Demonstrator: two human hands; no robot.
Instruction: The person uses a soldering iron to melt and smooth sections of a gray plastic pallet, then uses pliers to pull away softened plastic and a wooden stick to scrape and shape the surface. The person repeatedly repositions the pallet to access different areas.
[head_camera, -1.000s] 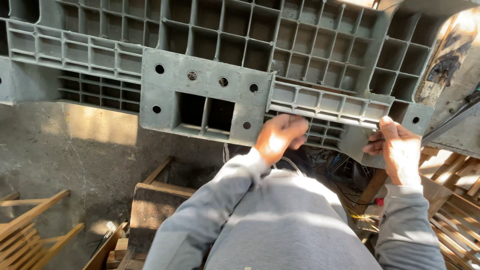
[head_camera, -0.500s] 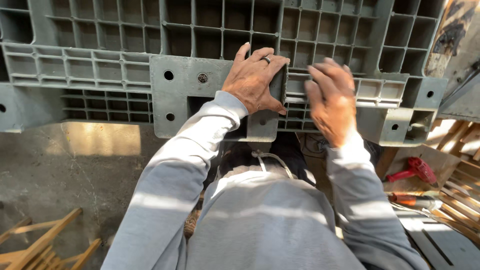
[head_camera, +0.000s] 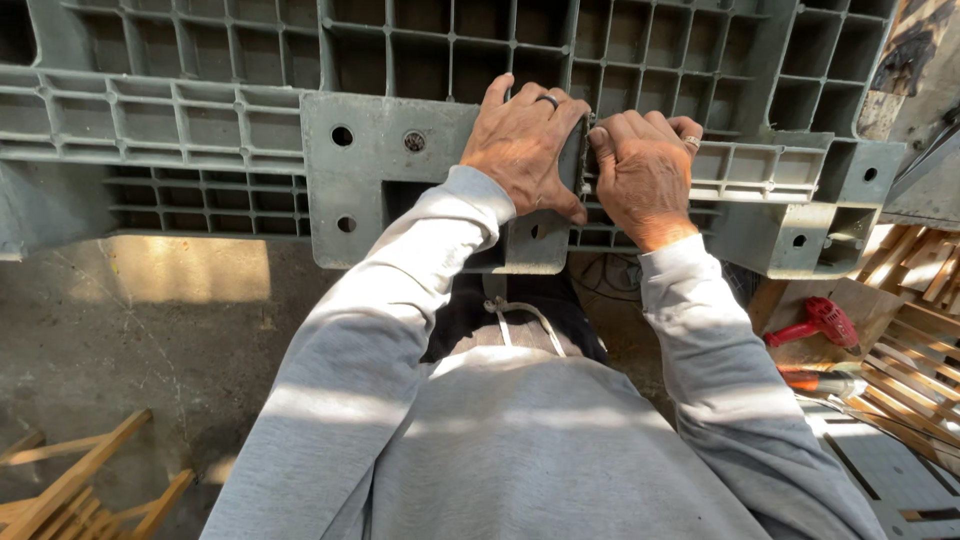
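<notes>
- One camera only is showing the scene; it is sitting on the person's head and looking steeply down over the chest.
- It is facing the grey plastic pallet (head_camera: 250, 130), very near, so the pallet is filling the top of the picture.
- Both arms are entering from below, left hand (head_camera: 525, 145) and right hand (head_camera: 645, 175) near the centre.
- The concrete floor (head_camera: 120, 340) is lying farther below.

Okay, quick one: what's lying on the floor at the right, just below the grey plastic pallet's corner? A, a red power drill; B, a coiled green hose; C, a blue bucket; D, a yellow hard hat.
A: a red power drill lies on the floor under the right corner block of the grey plastic pallet.
</notes>
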